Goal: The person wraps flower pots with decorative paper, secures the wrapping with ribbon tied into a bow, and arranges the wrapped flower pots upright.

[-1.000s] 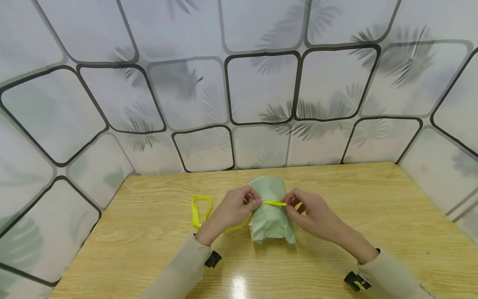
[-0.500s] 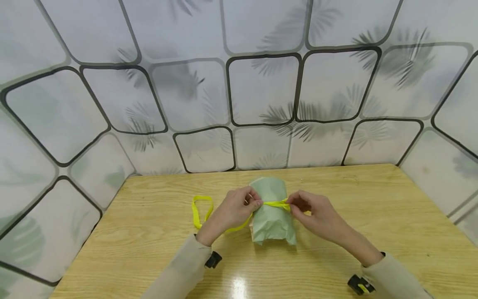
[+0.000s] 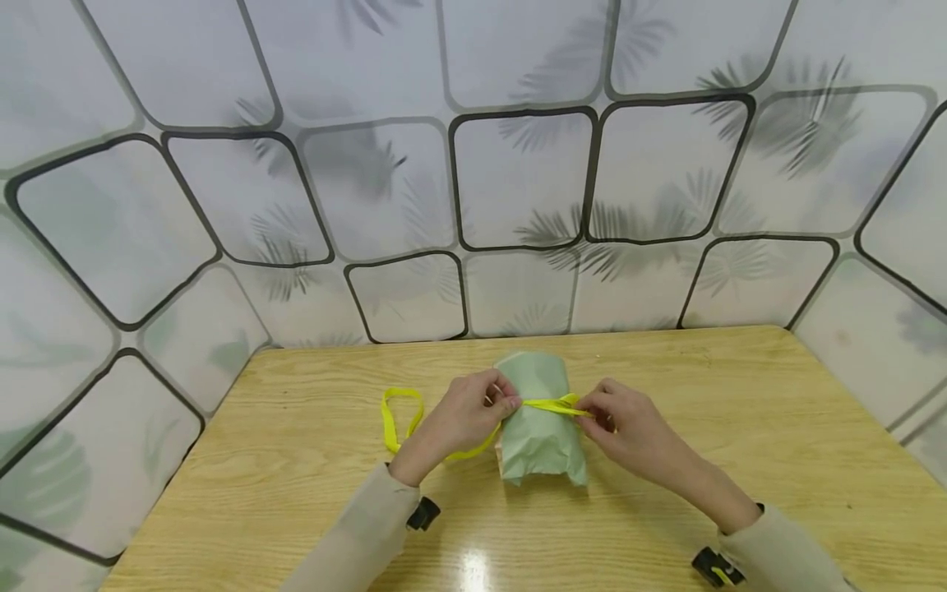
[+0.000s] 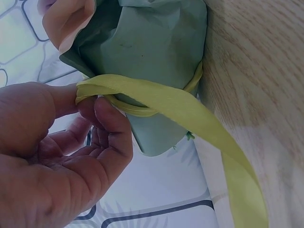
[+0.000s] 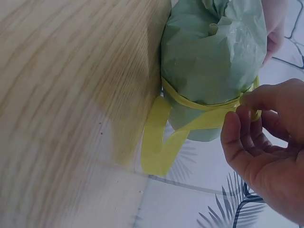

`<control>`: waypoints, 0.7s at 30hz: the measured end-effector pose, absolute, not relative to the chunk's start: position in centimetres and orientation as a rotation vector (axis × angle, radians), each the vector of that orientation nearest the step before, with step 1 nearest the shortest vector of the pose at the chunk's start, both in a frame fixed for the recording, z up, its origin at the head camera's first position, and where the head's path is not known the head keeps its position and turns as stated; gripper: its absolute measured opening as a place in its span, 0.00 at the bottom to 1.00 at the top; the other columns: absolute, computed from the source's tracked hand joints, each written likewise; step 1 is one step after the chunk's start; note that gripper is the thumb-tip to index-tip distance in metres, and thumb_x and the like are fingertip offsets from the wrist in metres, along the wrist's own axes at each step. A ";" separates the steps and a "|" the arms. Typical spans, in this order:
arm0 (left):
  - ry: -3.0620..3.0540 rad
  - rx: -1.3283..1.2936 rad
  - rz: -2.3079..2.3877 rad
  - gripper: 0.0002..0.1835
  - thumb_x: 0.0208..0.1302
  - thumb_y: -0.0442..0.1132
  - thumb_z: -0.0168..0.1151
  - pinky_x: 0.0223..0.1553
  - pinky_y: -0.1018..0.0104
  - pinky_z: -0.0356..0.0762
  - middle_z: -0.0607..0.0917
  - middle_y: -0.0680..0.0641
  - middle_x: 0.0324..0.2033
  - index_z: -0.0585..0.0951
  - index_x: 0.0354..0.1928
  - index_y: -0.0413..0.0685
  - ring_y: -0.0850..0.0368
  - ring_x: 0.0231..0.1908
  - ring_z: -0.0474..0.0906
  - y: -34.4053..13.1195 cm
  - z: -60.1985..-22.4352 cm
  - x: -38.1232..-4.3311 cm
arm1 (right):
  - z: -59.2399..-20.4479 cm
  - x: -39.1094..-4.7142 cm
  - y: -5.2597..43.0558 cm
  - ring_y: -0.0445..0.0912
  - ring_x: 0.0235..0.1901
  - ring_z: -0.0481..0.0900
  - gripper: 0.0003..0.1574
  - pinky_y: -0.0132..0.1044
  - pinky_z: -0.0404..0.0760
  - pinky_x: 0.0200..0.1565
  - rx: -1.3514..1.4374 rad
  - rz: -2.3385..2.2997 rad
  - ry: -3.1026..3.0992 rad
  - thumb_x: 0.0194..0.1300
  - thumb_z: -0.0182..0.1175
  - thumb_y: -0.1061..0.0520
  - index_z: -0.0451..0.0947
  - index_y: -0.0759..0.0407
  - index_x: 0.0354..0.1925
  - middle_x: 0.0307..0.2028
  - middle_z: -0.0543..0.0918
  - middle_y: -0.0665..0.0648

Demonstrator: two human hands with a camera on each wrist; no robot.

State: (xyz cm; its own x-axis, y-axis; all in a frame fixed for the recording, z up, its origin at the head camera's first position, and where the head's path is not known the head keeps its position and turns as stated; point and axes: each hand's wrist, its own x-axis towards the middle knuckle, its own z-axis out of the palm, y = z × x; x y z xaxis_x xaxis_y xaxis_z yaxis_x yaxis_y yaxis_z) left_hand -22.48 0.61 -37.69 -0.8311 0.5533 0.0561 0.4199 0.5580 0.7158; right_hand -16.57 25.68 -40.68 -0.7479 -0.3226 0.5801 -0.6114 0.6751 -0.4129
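A bundle point(image 3: 542, 450) wrapped in pale green paper lies on the table, its crumpled end toward me. Yellow ribbon point(image 3: 546, 404) runs round its middle. My left hand point(image 3: 468, 415) pinches the ribbon at the bundle's left side between thumb and finger; from there a long tail point(image 4: 242, 178) hangs down in the left wrist view. On the right side, my right hand point(image 3: 629, 423) pinches another stretch of the ribbon just off the paper. The right wrist view shows a folded ribbon loop point(image 5: 159, 154) beside the bundle. Peach-coloured paper point(image 4: 61, 23) shows at the bundle's edge in the left wrist view.
The loose ribbon tail point(image 3: 387, 423) curls on the wooden table point(image 3: 296, 493) left of my left forearm. A patterned curtain-like wall point(image 3: 518, 181) closes off the back and sides. Each sleeve carries a small black device point(image 3: 424, 514) at the cuff.
My right hand has shifted a little to the right, with the pinched ribbon drawn out past the bundle's right side. The left hand and the bundle stay in place.
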 end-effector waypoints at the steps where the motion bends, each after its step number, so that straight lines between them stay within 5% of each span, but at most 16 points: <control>1: 2.613 0.823 1.129 0.07 0.76 0.42 0.59 0.30 0.69 0.74 0.83 0.52 0.31 0.82 0.41 0.49 0.61 0.29 0.76 0.6 -37.6 -22.5 | -40.7 -16.5 25.7 0.30 0.27 0.70 0.12 0.26 0.74 0.24 0.724 0.837 -2.420 0.55 0.70 0.74 0.85 0.60 0.34 0.30 0.76 0.47; 15: 2.614 0.829 1.122 0.06 0.76 0.42 0.59 0.29 0.69 0.74 0.83 0.51 0.31 0.81 0.42 0.48 0.60 0.28 0.76 0.6 -37.6 -22.5 | -39.9 -15.4 25.7 0.36 0.33 0.80 0.10 0.30 0.81 0.28 0.536 1.151 -2.520 0.66 0.60 0.71 0.78 0.57 0.39 0.36 0.81 0.53; 21: 2.605 0.818 1.137 0.06 0.76 0.42 0.60 0.29 0.69 0.75 0.83 0.51 0.31 0.81 0.41 0.48 0.60 0.28 0.77 0.6 -37.7 -22.4 | -39.5 -15.3 26.0 0.46 0.37 0.86 0.04 0.40 0.87 0.33 0.436 1.569 -2.538 0.76 0.51 0.66 0.73 0.64 0.41 0.52 0.84 0.67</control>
State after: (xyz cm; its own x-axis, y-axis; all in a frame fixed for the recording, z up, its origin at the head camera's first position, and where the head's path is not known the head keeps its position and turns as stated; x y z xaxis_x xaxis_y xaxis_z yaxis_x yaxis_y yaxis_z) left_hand -22.38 0.61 -37.67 -0.8315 0.5533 0.0500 0.4128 0.5551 0.7221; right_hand -15.26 25.98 -39.50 -0.9503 -0.1771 0.2559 -0.3081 0.4192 -0.8540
